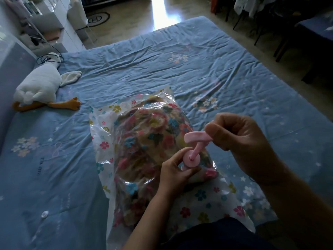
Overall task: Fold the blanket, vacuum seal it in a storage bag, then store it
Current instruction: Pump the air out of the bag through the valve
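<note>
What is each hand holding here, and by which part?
Both hold the pink hand pump: the right hand grips its T-handle, and the left hand holds its barrel against the storage bag.

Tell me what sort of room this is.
Probably a bedroom or living area at home: a blue flowered bedsheet spread flat, a plush goose lying on it, and chairs on the wooden floor beyond.

Pump point(191, 156) base behind left hand point(173, 175); bag point(207, 201) end under dark clothing.
</note>
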{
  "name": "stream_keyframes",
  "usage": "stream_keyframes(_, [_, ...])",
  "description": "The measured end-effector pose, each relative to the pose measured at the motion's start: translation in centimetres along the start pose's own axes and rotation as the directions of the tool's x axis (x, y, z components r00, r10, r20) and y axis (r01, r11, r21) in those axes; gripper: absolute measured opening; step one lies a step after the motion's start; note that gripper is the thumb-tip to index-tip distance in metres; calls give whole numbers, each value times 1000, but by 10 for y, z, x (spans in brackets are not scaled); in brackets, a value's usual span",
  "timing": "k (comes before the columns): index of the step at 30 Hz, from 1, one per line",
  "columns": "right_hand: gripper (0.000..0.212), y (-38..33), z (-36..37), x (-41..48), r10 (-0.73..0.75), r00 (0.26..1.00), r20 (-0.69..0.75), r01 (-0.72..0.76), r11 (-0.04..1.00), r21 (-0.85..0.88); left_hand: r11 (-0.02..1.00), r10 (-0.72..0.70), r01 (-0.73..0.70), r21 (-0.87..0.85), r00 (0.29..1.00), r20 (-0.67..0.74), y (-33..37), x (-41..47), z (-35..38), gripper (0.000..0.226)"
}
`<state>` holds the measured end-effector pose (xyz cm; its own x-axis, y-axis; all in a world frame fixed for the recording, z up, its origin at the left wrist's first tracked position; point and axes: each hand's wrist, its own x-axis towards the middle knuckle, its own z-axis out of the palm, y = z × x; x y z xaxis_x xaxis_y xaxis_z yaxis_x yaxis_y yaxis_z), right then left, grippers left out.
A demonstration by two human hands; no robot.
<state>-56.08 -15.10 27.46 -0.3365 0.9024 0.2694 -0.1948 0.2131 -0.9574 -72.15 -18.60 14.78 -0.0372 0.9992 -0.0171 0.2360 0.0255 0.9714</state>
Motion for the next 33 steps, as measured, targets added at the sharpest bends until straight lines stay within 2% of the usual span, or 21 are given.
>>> stream_keyframes(2, [31, 10, 1, -1, 13, 1000, -14, -13, 1000, -28, 1000, 14, -14, 1, 1000, -6, 1, 0, 1, 50])
stream_keyframes(5, [44, 58, -1, -14, 265, 962, -63, -272, 938, -213, 999, 40, -40, -5, 999, 0, 1, -1, 3, 45])
stream_keyframes(7, [46, 75, -2, -20, 337, 938, -84, -346, 885, -312, 999, 42, -42, -20, 999, -8, 0, -2, 2, 47])
stream_keyframes(10, [44, 49, 2, -13, 226, 972, -59, -233, 933, -274, 999, 35, -35, -9, 999, 8, -1, 0, 1, 46])
stream_keyframes(12, [37, 16, 4, -3, 129, 991, -23, -130, 983, -130, 1000, 20, -20, -11, 1000, 6, 0, 0, -1, 49])
stream_keyframes(15, [33, -3, 2, 3, 10, 1000, -4, -9, 1000, 28, 1000, 10, -10, -15, 1000, 0, -1, 1, -1, 56])
stream_keyframes(16, [33, 4, 2, 2, 22, 1000, -21, -22, 1000, 14, 1000, 11, -11, -16, 1000, 3, 0, 1, 0, 56])
stream_keyframes(18, [41, 35, 0, -5, 151, 987, -50, -156, 982, -105, 1000, 18, -18, -22, 1000, 0, 2, 0, 2, 55])
stream_keyframes(21, [46, 74, -2, -19, 359, 930, -81, -365, 877, -313, 998, 43, -43, -35, 999, -6, -1, -1, 4, 49])
stream_keyframes(22, [45, 75, -3, -20, 365, 928, -79, -369, 865, -339, 998, 48, -48, -37, 999, -1, -1, -2, 3, 47])
stream_keyframes(24, [44, 55, 0, -16, 294, 955, -48, -294, 906, -305, 999, 45, -45, -30, 999, 0, 1, -2, 2, 46])
stream_keyframes(27, [37, 6, 3, -2, 136, 991, 16, -135, 988, -74, 999, 28, -28, -30, 1000, -2, 3, 0, 0, 53])
stream_keyframes(29, [37, -7, 1, 2, 51, 998, 28, -52, 998, 32, 999, 14, -15, -39, 1000, -12, 3, 0, 1, 56])
stream_keyframes(31, [38, 9, 0, -1, 85, 996, 1, -85, 996, -5, 999, 21, -22, -38, 1000, -18, 2, -1, 3, 54])
stream_keyframes(33, [36, 41, 0, -10, 223, 974, -27, -224, 962, -158, 999, 35, -36, -28, 999, -14, 2, -2, 5, 49])
